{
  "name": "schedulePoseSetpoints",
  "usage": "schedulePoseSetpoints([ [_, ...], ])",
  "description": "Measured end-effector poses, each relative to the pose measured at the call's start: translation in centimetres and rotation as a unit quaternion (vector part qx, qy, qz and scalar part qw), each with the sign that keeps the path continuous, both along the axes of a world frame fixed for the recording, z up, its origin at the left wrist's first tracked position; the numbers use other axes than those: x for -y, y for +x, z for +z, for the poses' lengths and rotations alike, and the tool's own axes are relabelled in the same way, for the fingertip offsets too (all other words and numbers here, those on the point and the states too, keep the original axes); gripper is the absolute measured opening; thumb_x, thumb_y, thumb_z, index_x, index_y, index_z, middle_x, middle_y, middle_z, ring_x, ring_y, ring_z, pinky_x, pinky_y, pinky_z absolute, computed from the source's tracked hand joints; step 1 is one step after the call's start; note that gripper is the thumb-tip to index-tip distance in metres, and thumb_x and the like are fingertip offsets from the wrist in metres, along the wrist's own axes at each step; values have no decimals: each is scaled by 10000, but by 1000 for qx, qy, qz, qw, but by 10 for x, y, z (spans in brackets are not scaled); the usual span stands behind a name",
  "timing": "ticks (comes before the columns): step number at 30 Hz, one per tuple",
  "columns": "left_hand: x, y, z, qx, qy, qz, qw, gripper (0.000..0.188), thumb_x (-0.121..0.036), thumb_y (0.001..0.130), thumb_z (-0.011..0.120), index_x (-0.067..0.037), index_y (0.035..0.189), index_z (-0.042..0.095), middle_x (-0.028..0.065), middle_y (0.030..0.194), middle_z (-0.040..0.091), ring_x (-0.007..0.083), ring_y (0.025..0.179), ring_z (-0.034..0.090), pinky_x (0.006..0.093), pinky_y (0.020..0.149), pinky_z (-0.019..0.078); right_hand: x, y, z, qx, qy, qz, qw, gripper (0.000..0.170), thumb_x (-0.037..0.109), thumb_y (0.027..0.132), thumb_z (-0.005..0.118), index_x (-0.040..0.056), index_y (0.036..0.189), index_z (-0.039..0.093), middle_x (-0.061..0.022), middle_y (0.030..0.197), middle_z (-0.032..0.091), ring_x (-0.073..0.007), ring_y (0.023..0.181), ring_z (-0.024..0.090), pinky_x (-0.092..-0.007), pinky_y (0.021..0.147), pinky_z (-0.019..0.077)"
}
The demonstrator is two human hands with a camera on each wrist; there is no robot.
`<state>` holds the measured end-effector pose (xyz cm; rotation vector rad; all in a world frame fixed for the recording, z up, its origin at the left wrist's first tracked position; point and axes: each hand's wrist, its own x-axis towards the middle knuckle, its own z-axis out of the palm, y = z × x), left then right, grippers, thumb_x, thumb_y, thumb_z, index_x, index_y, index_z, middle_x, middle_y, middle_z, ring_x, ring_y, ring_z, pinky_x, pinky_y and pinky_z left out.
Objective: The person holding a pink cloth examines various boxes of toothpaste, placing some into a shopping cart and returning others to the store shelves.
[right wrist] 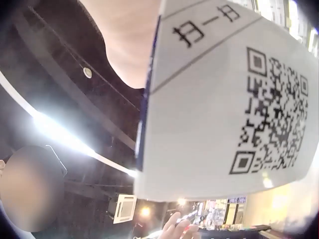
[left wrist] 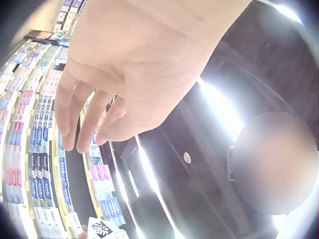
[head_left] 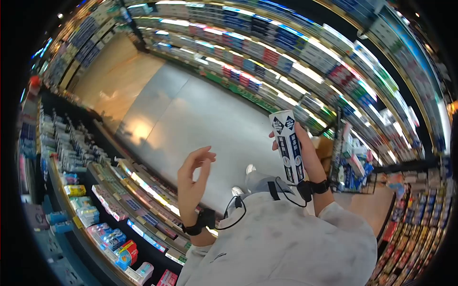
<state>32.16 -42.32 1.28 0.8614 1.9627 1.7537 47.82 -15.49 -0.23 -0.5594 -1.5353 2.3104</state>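
My right hand (head_left: pixel 307 148) grips a long white box with dark blue panels (head_left: pixel 289 145), shaped like a toothpaste box, tilted slightly in front of my body. Diamond-shaped logos mark its upper end. In the right wrist view, a white face of the box (right wrist: pixel 199 119) with a QR code fills much of the picture and hides most of the fingers. My left hand (head_left: pixel 193 176) is raised to the left of the box, apart from it, with nothing in it. Its fingers (left wrist: pixel 88 117) bend loosely in the left wrist view.
Lit shelves of boxed goods (head_left: pixel 238 45) line the far side of the aisle. Close on my left is a low shelf with packets (head_left: pixel 112 238). A wire basket of goods (head_left: pixel 353 167) stands to the right. Grey floor (head_left: pixel 176 124) runs between the shelves.
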Motion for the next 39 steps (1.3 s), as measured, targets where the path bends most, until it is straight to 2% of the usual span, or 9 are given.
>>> schedulePoseSetpoints([
  [7, -71, -76, 2, 29, -22, -13, 999, 724, -65, 813, 809, -66, 1466, 497, 150, 1464, 516, 280, 1289, 559, 369, 1016, 497, -25, -139, -45, -1, -24, 250, 968, 531, 419, 1105, 361, -32, 1363, 471, -138, 1151, 673, -193, 902, 691, -307, 818, 561],
  [10, -122, -135, 2, -264, -137, -81, 951, 797, -76, 770, 839, -88, 1483, 481, 150, 1485, 509, 322, 1370, 491, 389, 1039, 489, -47, -188, -35, 17, 23, 300, 954, 476, 359, 1112, 378, -23, 1396, 410, -114, 1113, 664, -169, 898, 678, -292, 850, 542],
  [16, -206, -236, 25, -144, -134, -100, 975, 615, -118, 705, 897, -68, 1261, 639, 82, 1233, 639, 227, 1105, 627, 343, 918, 522, -134, -267, -31, -42, -3, 318, 947, 382, 252, 1095, 452, -4, 1376, 423, -105, 1105, 673, -167, 921, 670, -297, 863, 534],
  [20, -228, -305, 23, -160, -120, 13, 980, 532, -175, 701, 915, -60, 1154, 660, 79, 1138, 674, 213, 991, 659, 360, 859, 534, -203, -325, -32, 12, 240, 337, 911, 420, 260, 937, 729, 18, 1256, 602, -84, 1065, 705, -141, 961, 646, -292, 879, 507],
  [24, -241, -369, 15, -104, -148, 50, 982, 533, -178, 710, 912, -42, 1151, 645, 118, 1102, 680, 230, 1025, 659, 370, 910, 524, -219, -390, -36, -13, 236, 252, 939, 458, 252, 857, 806, 32, 1226, 647, -75, 1005, 732, -139, 904, 668, -285, 849, 521],
  [28, -253, -440, 4, -419, -251, 109, 866, 571, -188, 755, 870, -53, 1255, 629, 137, 1205, 663, 280, 1182, 629, 410, 1027, 492, -213, -462, -35, 25, 313, 197, 929, 460, 273, 838, 819, 21, 1193, 674, -112, 997, 741, -188, 877, 704, -300, 818, 540],
  [31, -258, -503, -20, -406, -216, -10, 888, 578, -179, 780, 841, -80, 1306, 622, 160, 1276, 627, 308, 1232, 594, 427, 1061, 470, -205, -524, -36, 64, 373, 191, 906, 474, 286, 814, 838, 1, 1164, 692, -141, 996, 736, -204, 886, 708, -307, 813, 544],
  [34, -271, -559, -33, -195, -185, -211, 940, 536, -146, 805, 809, -74, 1305, 629, 159, 1278, 628, 332, 1195, 606, 417, 1036, 480, -197, -578, -31, 79, 390, 190, 897, 448, 294, 811, 841, 17, 1138, 709, -142, 982, 739, -213, 867, 713, -314, 796, 548],
  [39, -289, -654, -34, -281, -119, -206, 930, 444, -118, 801, 798, -84, 1229, 683, 133, 1195, 672, 330, 1065, 629, 406, 896, 519, -211, -644, -19, 88, 381, 114, 913, 543, 315, 836, 829, 69, 1278, 631, -137, 1052, 722, -234, 908, 704, -344, 828, 549],
])
